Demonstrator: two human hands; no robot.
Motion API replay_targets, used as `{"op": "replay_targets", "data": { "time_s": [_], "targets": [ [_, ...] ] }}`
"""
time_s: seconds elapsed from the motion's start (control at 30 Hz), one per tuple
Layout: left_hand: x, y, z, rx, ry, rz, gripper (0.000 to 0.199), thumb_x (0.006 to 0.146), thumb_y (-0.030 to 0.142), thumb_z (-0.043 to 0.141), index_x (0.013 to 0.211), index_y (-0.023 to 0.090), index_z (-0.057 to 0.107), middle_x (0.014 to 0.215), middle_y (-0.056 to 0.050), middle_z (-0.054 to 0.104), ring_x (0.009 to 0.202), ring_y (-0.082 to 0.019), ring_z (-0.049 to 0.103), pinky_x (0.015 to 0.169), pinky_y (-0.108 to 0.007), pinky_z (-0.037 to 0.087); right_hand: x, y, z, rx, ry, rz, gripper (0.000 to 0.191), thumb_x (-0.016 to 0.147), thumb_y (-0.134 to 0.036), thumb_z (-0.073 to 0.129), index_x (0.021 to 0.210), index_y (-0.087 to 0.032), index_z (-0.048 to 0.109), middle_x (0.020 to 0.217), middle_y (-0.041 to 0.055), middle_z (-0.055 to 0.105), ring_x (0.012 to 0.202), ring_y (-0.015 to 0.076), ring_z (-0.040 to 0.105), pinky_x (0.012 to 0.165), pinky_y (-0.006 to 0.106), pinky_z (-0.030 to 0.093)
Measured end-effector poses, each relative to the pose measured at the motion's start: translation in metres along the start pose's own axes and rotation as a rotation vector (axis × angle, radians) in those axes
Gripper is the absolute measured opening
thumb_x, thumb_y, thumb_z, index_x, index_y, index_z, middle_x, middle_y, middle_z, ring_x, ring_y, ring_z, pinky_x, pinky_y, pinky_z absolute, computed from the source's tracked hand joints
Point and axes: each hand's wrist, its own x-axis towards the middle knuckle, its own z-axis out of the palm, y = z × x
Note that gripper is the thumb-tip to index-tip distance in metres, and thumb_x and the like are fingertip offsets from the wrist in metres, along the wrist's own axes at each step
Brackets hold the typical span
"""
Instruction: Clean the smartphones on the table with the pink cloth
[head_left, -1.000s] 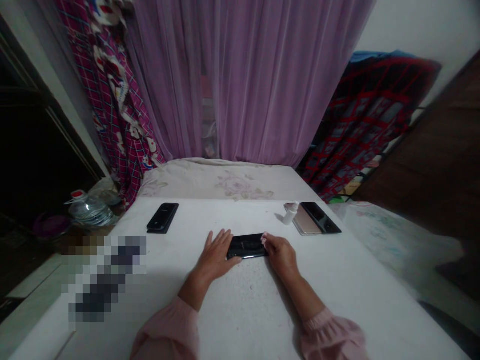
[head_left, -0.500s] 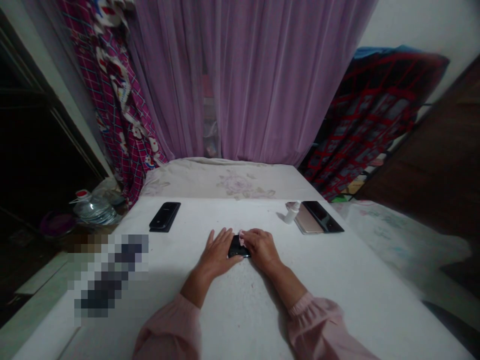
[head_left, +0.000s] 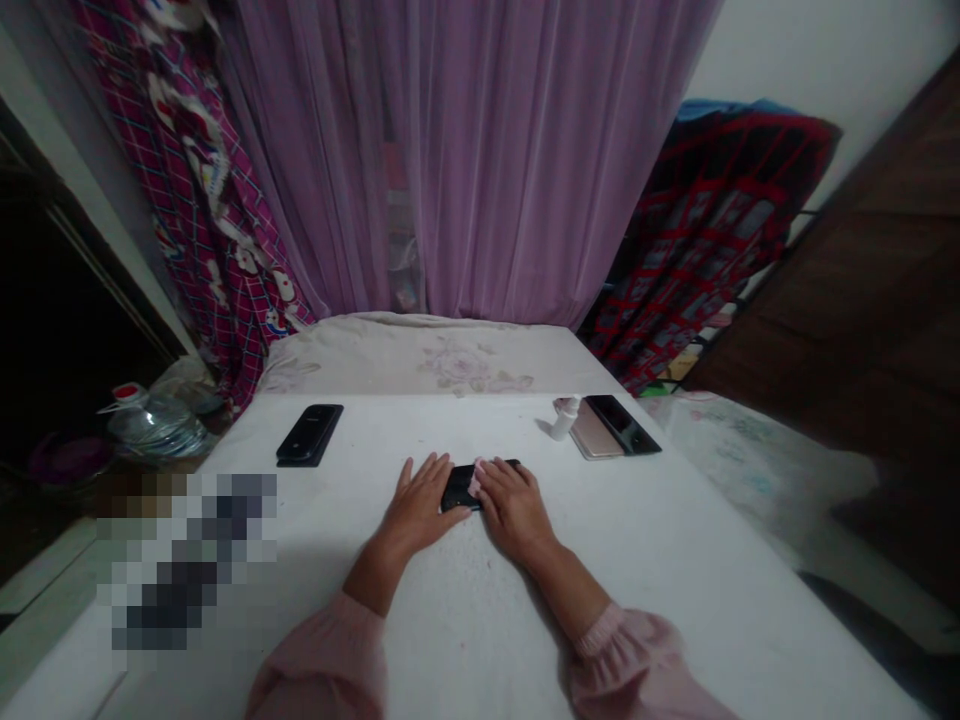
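A black smartphone [head_left: 457, 487] lies flat on the white tabletop between my hands. My left hand [head_left: 420, 510] grips its left end, thumb along the near edge and fingers stretched along the far side. A small crumpled pink cloth [head_left: 476, 480] is under the fingers of my right hand [head_left: 517, 510], which presses it on the phone's surface. That hand covers the phone's right part, with only a far corner showing past the fingers.
A small white spray bottle [head_left: 562, 420] stands at the back right, beside a rose-gold device [head_left: 598, 432] and a dark flat panel [head_left: 624, 425]. Another black phone [head_left: 309, 435] lies at the left. A blurred-out patch [head_left: 199, 560] covers the near left. Purple curtains [head_left: 510, 160] hang behind.
My right hand has flattened and slid the cloth along the phone, fingers now reaching over its right part. My left hand stays at the left end. The view has shifted slightly right.
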Motion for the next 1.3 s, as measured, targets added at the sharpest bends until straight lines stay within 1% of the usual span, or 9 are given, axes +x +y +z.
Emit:
{"op": "replay_targets", "data": {
  "time_s": [0.1, 0.3, 0.43, 0.7, 0.8, 0.97, 1.1, 1.2, 1.3],
  "targets": [
    [0.000, -0.001, 0.000, -0.005, 0.004, 0.003, 0.070, 0.087, 0.057, 0.047, 0.144, 0.017, 0.033, 0.153, -0.011, 0.030, 0.144, -0.025, 0.020, 0.117, -0.051, 0.007, -0.001, -0.002, -0.001, 0.021, -0.019, -0.055, 0.038, 0.092, -0.021, 0.046, 0.128, -0.026, 0.057, 0.135, 0.0048, 0.057, 0.127, 0.0228, 0.047, 0.105, 0.044, 0.028],
    [-0.001, -0.005, -0.008, -0.025, -0.110, 0.032, 0.075, 0.085, 0.053, 0.051, 0.146, 0.016, 0.028, 0.155, -0.011, 0.021, 0.145, -0.025, 0.012, 0.116, -0.052, 0.003, -0.007, 0.028, -0.007, -0.067, 0.030, 0.116, 0.033, 0.091, -0.021, 0.049, 0.120, -0.029, 0.063, 0.130, 0.0023, 0.061, 0.124, 0.0259, 0.049, 0.100, 0.047, 0.030],
    [0.000, -0.007, -0.009, -0.046, -0.110, 0.029, 0.074, 0.084, 0.051, 0.052, 0.146, 0.016, 0.028, 0.155, -0.012, 0.022, 0.145, -0.025, 0.013, 0.116, -0.051, 0.004, -0.005, 0.035, -0.010, -0.080, 0.045, 0.124, 0.031, 0.090, -0.021, 0.050, 0.116, -0.028, 0.065, 0.127, 0.0030, 0.063, 0.120, 0.0249, 0.051, 0.098, 0.044, 0.030],
    [0.000, -0.006, -0.006, -0.047, -0.074, 0.019, 0.069, 0.084, 0.048, 0.053, 0.143, 0.018, 0.033, 0.154, -0.010, 0.028, 0.144, -0.025, 0.017, 0.117, -0.050, 0.005, 0.031, -0.007, 0.000, -0.014, -0.022, 0.038, 0.026, 0.088, -0.023, 0.054, 0.110, -0.026, 0.069, 0.110, 0.0058, 0.069, 0.103, 0.0222, 0.056, 0.089, 0.037, 0.036],
    [-0.001, -0.005, -0.006, -0.031, -0.069, 0.022, 0.068, 0.085, 0.047, 0.052, 0.144, 0.018, 0.032, 0.154, -0.010, 0.028, 0.144, -0.024, 0.017, 0.117, -0.050, 0.005, 0.034, -0.013, 0.002, 0.008, -0.036, 0.017, 0.027, 0.088, -0.022, 0.054, 0.110, -0.029, 0.068, 0.109, 0.0046, 0.068, 0.102, 0.0214, 0.056, 0.088, 0.037, 0.035],
    [-0.001, -0.003, -0.008, -0.021, -0.089, 0.018, 0.068, 0.086, 0.046, 0.051, 0.143, 0.016, 0.033, 0.155, -0.010, 0.026, 0.144, -0.025, 0.016, 0.117, -0.050, 0.004, 0.023, 0.021, -0.013, -0.019, -0.020, 0.141, 0.022, 0.090, -0.027, 0.054, 0.102, -0.031, 0.072, 0.106, 0.0027, 0.071, 0.101, 0.0214, 0.056, 0.086, 0.038, 0.032],
    [-0.001, -0.002, -0.009, -0.017, -0.097, 0.014, 0.069, 0.085, 0.046, 0.050, 0.144, 0.015, 0.031, 0.155, -0.010, 0.025, 0.145, -0.024, 0.015, 0.117, -0.050, 0.003, 0.009, 0.044, -0.020, -0.054, 0.078, 0.232, 0.022, 0.091, -0.027, 0.053, 0.102, -0.030, 0.072, 0.108, 0.0016, 0.071, 0.100, 0.0213, 0.056, 0.086, 0.038, 0.032],
    [-0.001, -0.001, -0.010, -0.012, -0.096, 0.008, 0.068, 0.085, 0.046, 0.050, 0.144, 0.016, 0.032, 0.155, -0.011, 0.025, 0.145, -0.024, 0.014, 0.117, -0.050, 0.002, -0.003, 0.045, -0.016, -0.068, 0.145, 0.259, 0.026, 0.090, -0.024, 0.052, 0.107, -0.029, 0.071, 0.114, 0.0024, 0.069, 0.100, 0.0215, 0.056, 0.087, 0.038, 0.034],
    [-0.001, 0.000, -0.010, -0.008, -0.092, 0.006, 0.068, 0.085, 0.045, 0.050, 0.144, 0.016, 0.032, 0.155, -0.011, 0.025, 0.145, -0.025, 0.014, 0.117, -0.051, 0.002, -0.017, 0.034, -0.011, -0.080, 0.146, 0.213, 0.029, 0.089, -0.020, 0.052, 0.111, -0.026, 0.070, 0.117, 0.0044, 0.068, 0.102, 0.0227, 0.056, 0.087, 0.038, 0.037]
  ]
}}
